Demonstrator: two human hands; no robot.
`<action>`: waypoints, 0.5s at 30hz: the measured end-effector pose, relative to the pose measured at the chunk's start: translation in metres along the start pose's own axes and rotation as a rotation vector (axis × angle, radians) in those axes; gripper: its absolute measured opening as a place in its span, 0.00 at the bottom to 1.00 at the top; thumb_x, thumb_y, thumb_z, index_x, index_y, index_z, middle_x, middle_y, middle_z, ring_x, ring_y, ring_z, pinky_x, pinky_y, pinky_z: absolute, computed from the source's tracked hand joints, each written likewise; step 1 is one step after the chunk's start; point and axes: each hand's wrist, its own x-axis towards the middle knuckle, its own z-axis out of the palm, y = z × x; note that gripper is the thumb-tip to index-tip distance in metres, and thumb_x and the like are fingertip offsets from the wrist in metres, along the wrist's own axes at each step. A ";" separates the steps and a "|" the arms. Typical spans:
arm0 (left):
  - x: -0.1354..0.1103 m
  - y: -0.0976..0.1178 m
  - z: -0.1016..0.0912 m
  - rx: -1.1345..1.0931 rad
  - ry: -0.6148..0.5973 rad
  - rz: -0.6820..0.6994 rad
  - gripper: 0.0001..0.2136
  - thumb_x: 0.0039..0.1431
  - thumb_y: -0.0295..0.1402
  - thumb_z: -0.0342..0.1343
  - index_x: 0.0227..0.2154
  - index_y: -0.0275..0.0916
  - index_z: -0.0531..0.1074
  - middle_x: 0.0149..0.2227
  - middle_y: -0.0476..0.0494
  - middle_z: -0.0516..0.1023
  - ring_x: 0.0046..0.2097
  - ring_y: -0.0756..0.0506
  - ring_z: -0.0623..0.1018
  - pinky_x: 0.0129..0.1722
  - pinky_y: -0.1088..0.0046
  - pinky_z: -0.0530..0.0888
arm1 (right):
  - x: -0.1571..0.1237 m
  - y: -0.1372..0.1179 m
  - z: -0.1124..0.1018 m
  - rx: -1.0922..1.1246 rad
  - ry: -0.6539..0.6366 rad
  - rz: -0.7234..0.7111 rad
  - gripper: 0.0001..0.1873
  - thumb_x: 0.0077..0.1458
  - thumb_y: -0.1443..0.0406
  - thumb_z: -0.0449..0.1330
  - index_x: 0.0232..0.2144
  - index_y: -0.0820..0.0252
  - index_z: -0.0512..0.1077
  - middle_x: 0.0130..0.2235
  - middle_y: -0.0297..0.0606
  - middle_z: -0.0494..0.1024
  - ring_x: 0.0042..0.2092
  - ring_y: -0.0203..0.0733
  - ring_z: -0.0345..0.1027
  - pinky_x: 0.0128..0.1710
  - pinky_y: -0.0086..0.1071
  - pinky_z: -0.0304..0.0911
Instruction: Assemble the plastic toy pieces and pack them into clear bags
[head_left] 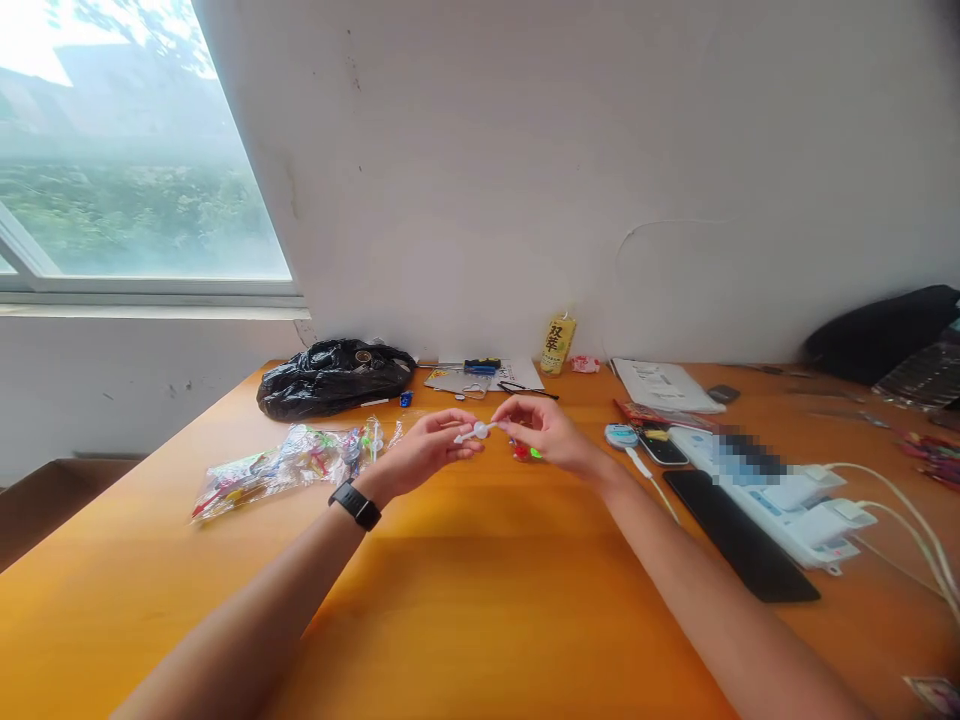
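A small white plastic piece (481, 430), with a round middle and thin arms, is held between my two hands above the table. My left hand (433, 447) has its fingers around the left arm of the piece, and a black watch is on that wrist. From the other side my right hand (541, 432) pinches the right end between thumb and fingertips. Small red and green plastic parts (522, 450) lie under my right hand, partly hidden by it. To the left of my left hand is a clear plastic bag (274, 465) of colourful parts.
At the back stand a black plastic bag (334, 378) and a yellow drink bottle (557, 346). Tools lie on papers (520, 374) between them. On the right are a white power strip (806, 525) with plugged chargers, a black slab (739, 535) and cables.
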 end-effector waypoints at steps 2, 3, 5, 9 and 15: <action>-0.010 -0.020 0.001 0.025 0.028 -0.032 0.17 0.53 0.35 0.75 0.42 0.36 0.79 0.41 0.39 0.83 0.42 0.45 0.83 0.49 0.68 0.75 | -0.013 0.021 0.012 -0.016 -0.023 0.007 0.16 0.60 0.52 0.66 0.38 0.58 0.78 0.36 0.38 0.78 0.35 0.40 0.69 0.35 0.34 0.65; -0.015 -0.026 0.003 0.035 0.044 -0.032 0.17 0.52 0.35 0.76 0.43 0.36 0.79 0.42 0.39 0.83 0.42 0.46 0.82 0.49 0.68 0.75 | -0.018 0.030 0.017 -0.039 -0.010 -0.011 0.16 0.60 0.51 0.66 0.38 0.58 0.79 0.39 0.40 0.79 0.39 0.42 0.71 0.39 0.35 0.66; -0.020 -0.033 0.005 0.076 0.072 -0.026 0.19 0.52 0.37 0.76 0.44 0.37 0.80 0.43 0.39 0.82 0.42 0.46 0.81 0.48 0.69 0.75 | -0.024 0.040 0.026 -0.100 0.099 -0.060 0.16 0.61 0.51 0.66 0.41 0.57 0.79 0.44 0.42 0.78 0.45 0.45 0.71 0.42 0.36 0.66; -0.024 -0.031 0.008 0.207 0.120 0.003 0.19 0.53 0.41 0.75 0.44 0.36 0.82 0.42 0.39 0.83 0.42 0.45 0.80 0.46 0.69 0.74 | -0.028 0.043 0.037 0.011 0.186 0.010 0.23 0.65 0.46 0.60 0.51 0.54 0.75 0.33 0.34 0.72 0.35 0.41 0.65 0.33 0.33 0.59; -0.027 -0.024 0.013 0.364 0.177 0.079 0.18 0.54 0.45 0.72 0.40 0.36 0.84 0.42 0.39 0.84 0.41 0.44 0.78 0.42 0.70 0.72 | -0.031 0.036 0.042 0.363 0.021 0.338 0.32 0.66 0.39 0.50 0.30 0.58 0.74 0.21 0.29 0.62 0.23 0.34 0.46 0.25 0.32 0.40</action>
